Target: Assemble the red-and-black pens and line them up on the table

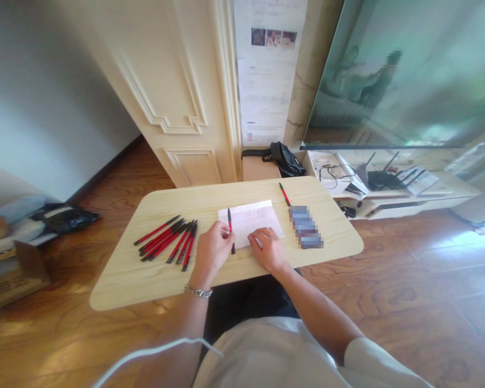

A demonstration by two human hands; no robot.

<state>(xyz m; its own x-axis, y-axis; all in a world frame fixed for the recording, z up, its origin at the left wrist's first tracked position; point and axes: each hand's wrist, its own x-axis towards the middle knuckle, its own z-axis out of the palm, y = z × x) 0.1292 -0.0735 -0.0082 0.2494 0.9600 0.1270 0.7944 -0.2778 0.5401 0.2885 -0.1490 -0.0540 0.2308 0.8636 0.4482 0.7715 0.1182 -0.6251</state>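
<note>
My left hand (215, 242) is closed on a red and black pen (230, 220), pinching it between thumb and fingers. The pen points away from me over a sheet of white paper (254, 215) with faint print on it. On the paper's near right part rests my right hand (269, 249), fingers loosely bent and thumb apart, holding nothing that I can see. To the left of my left hand, several red and black pens (165, 237) lie in a loose fan. A single similar pen (284, 194) lies beyond my right hand, near a blurred phone-sized object (306, 226).
All of this lies on a small light wood table (121, 269) with rounded corners. Behind it are a black bag (285, 159) on a box and a low white cabinet (420, 202) with cables and a router. A cardboard box (12, 280) stands on the floor at left.
</note>
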